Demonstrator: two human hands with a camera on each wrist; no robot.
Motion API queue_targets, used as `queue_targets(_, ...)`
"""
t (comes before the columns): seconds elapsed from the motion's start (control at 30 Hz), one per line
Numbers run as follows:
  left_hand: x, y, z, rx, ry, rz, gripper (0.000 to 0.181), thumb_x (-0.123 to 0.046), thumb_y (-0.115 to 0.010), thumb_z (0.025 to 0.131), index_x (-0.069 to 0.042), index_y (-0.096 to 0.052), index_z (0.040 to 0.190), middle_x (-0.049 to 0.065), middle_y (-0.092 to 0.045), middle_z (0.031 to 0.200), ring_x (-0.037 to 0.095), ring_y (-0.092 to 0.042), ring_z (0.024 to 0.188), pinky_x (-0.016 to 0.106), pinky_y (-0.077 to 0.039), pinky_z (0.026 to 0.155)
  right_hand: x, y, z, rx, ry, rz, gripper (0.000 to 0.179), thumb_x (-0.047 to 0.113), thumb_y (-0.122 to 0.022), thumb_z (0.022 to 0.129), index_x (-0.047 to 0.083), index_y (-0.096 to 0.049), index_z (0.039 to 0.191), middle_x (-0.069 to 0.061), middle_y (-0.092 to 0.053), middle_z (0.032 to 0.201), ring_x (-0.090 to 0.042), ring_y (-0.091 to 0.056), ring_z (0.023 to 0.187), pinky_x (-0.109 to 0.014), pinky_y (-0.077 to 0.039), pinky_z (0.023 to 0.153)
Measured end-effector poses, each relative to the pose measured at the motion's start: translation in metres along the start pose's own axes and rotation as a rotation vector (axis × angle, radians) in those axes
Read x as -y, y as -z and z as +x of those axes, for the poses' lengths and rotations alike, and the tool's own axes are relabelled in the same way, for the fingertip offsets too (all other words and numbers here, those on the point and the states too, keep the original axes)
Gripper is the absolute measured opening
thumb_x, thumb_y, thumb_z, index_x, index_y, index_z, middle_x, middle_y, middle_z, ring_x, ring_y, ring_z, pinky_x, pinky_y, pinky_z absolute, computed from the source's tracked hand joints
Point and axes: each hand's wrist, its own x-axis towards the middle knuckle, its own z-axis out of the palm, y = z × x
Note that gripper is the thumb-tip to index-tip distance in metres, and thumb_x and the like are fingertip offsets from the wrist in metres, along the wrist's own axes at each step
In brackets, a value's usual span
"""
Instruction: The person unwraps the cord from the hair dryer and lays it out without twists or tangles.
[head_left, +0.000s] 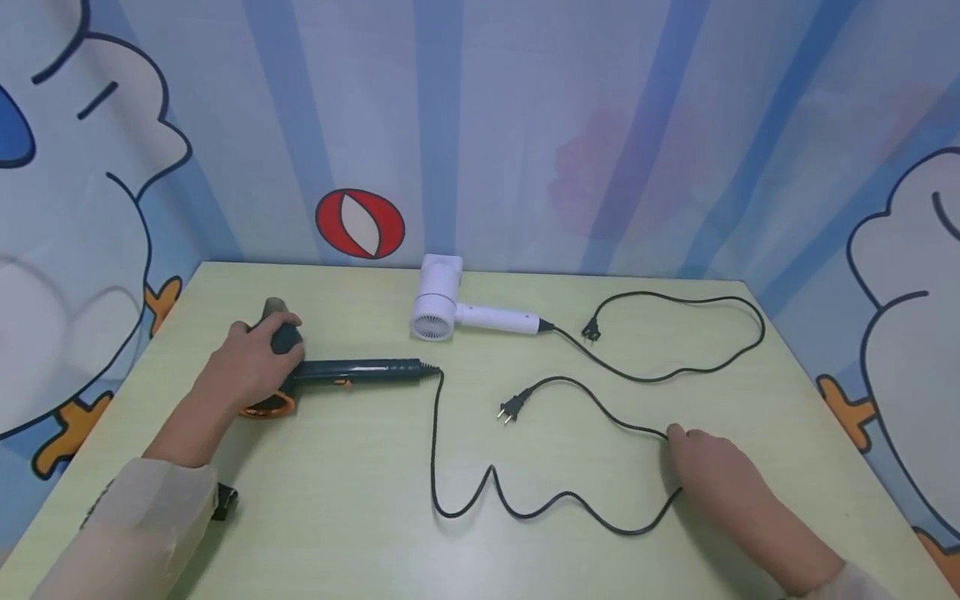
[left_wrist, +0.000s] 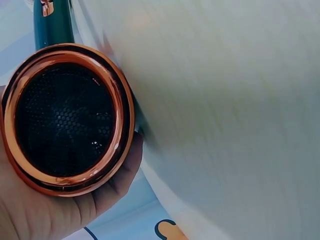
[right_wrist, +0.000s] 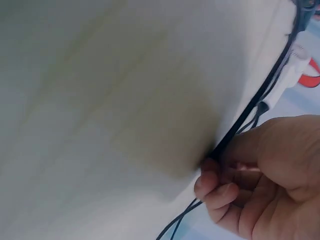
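Note:
A dark green hair dryer (head_left: 360,371) with a copper-coloured ring (left_wrist: 125,100) lies at the left of the table, its handle pointing right. My left hand (head_left: 251,362) grips its barrel from above, thumb and fingers on either side. From the handle end a black cord (head_left: 432,450) runs in bends across the front of the table to my right hand (head_left: 716,475). That hand pinches the cord near the right side, as the right wrist view also shows. Beyond the fingers the cord loops back to a two-pin plug (head_left: 513,407) in the middle.
A white hair dryer (head_left: 495,318) lies near the table's back edge, its black cord (head_left: 675,372) looping right to its own plug (head_left: 592,329). A curtain (head_left: 495,142) with blue stripes and cartoon figures stands behind the pale table (head_left: 337,517).

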Motion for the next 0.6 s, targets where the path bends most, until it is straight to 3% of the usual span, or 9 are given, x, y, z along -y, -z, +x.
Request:
queue_targets(0.17,0.01,0.004,0.001,0.025,-0.022,-0.004,0.055,-0.045,-0.046,0.101,-0.02,-0.037,0.149,0.047,-0.026,0.141,0.058,-0.048,0.107,0.067,-0.048,0.084,-0.017,-0.003,0.008,0.025,0.036,-0.023,0.025,-0.003,-0.057,0.098,-0.011,-0.054,0.121,-0.021,-0.064,0.095,-0.03,-0.067,0.08,-0.042,-0.056,0.067)
queue_targets(0.3,0.027,0.009,0.002,0.039,-0.066,0.012,0.057,-0.05,-0.048,0.101,-0.02,-0.037,0.149,0.046,-0.026,0.141,0.058,-0.049,0.108,0.066,-0.048,0.08,-0.03,-0.007,0.011,-0.005,0.088,-0.042,0.03,-0.005,-0.061,0.095,-0.011,-0.053,0.123,-0.022,-0.064,0.097,-0.029,-0.066,0.079,-0.042,-0.056,0.066)
queue_targets(0.47,0.045,0.016,0.003,0.049,-0.106,0.049,0.061,-0.054,-0.047,0.101,-0.019,-0.036,0.15,0.047,-0.026,0.14,0.058,-0.05,0.109,0.066,-0.048,0.08,-0.046,-0.011,0.016,-0.028,0.068,-0.046,0.033,-0.006,-0.062,0.094,-0.011,-0.053,0.126,-0.025,-0.063,0.101,-0.032,-0.067,0.082,-0.044,-0.056,0.068)
queue_targets(0.6,0.051,0.019,0.002,0.063,-0.118,0.057,0.063,-0.056,-0.046,0.101,-0.019,-0.035,0.151,0.047,-0.026,0.14,0.059,-0.05,0.109,0.066,-0.048,0.079,-0.053,-0.013,0.019,-0.057,0.068,-0.057,0.034,-0.006,-0.064,0.093,-0.011,-0.053,0.125,-0.025,-0.063,0.101,-0.031,-0.066,0.081,-0.043,-0.056,0.068)
